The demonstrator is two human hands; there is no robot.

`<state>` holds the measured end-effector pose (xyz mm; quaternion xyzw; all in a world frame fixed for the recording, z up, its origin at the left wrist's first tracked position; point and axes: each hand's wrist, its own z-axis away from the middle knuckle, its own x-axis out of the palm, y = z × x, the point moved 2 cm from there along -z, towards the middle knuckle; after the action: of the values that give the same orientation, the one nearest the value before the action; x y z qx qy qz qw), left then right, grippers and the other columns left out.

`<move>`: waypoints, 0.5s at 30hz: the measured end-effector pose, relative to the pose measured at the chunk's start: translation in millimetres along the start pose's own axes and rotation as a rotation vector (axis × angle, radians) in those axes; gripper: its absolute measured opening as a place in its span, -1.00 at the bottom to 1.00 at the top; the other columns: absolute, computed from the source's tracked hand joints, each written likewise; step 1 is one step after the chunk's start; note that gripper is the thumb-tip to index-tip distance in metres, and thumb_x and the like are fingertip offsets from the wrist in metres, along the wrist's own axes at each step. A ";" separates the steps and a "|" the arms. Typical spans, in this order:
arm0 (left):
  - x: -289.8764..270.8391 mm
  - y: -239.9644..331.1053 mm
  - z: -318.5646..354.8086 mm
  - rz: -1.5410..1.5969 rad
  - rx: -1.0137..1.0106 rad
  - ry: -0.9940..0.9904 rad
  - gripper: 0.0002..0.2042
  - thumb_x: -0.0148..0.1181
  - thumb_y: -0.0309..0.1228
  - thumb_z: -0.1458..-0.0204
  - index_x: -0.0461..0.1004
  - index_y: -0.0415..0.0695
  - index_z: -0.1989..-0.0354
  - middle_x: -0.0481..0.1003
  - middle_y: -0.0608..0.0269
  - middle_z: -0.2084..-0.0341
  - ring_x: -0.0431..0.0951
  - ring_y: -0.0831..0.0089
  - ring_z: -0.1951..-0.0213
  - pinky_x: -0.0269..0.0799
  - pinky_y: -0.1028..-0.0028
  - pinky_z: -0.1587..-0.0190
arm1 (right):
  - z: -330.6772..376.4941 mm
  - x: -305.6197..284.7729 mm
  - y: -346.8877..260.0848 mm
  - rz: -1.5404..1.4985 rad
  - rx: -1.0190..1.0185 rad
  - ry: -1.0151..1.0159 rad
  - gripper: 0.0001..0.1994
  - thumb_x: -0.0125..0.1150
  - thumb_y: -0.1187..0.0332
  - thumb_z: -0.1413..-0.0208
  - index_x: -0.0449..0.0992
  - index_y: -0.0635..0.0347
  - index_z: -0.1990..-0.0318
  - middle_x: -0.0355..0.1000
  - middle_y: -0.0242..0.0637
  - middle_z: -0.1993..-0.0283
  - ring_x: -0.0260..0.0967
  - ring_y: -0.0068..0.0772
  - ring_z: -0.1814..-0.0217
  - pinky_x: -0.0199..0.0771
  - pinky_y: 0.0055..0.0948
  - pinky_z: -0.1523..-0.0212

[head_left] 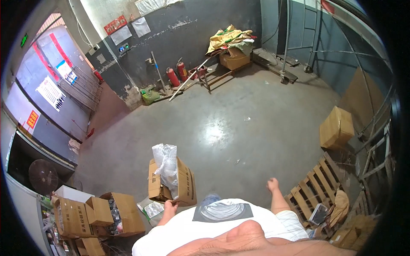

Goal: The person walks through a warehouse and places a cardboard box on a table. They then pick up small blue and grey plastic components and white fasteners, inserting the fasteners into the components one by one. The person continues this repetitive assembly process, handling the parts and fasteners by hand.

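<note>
My left hand (170,208) is closed on the near edge of an open cardboard box (186,184), which hangs at my left side. Clear crumpled plastic wrap (168,164) fills the box's opening and sticks out above its rim. What else lies inside is hidden. Out to my right, my right hand (272,184) hangs in the air with its fingers curled in, and nothing shows in it. It is nearest to the wooden pallet (305,194) but does not touch it.
More cardboard boxes (72,216) are stacked at the lower left, near a fan (43,176). A closed carton (336,128) stands at the right by metal scaffolding (376,149). Along the far wall are fire extinguishers (172,77), a white pole (188,80) and a bench with piled sacks (228,39).
</note>
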<state>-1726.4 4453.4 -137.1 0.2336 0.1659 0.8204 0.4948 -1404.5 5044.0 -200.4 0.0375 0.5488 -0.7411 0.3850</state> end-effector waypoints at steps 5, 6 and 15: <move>74.1 55.9 -74.8 -0.019 0.018 0.146 -0.83 -0.08 -0.49 0.04 0.33 -0.30 0.29 0.37 -0.05 0.30 0.43 0.05 0.27 0.51 0.24 0.28 | -89.6 96.9 -183.1 -0.151 -0.179 -0.174 -0.72 0.05 0.46 0.01 0.40 0.34 0.11 0.45 -0.24 0.43 0.37 -0.47 0.54 0.33 -0.43 0.60; 96.3 64.4 -97.6 -0.063 -0.005 0.138 -0.83 -0.07 -0.50 0.04 0.34 -0.29 0.28 0.37 -0.06 0.29 0.44 0.03 0.27 0.52 0.24 0.29 | -106.7 108.1 -192.6 -0.136 -0.157 -0.180 -0.74 0.05 0.46 0.01 0.42 0.34 0.13 0.45 -0.24 0.44 0.37 -0.46 0.55 0.33 -0.42 0.61; 358.2 128.7 -252.5 -0.381 -0.045 0.154 -0.75 -0.01 -0.47 -0.01 0.33 -0.23 0.11 0.40 0.05 0.18 0.48 0.14 0.25 0.52 0.24 0.40 | -145.8 120.6 -155.4 -0.082 0.524 -0.289 -0.92 0.06 0.43 0.03 0.47 0.21 0.42 0.36 -0.29 0.61 0.29 -0.39 0.69 0.20 -0.39 0.75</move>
<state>-2102.9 4703.0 -204.9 0.1235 0.2262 0.7308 0.6321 -1637.6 5118.7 -193.7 0.0074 0.2796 -0.8700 0.4061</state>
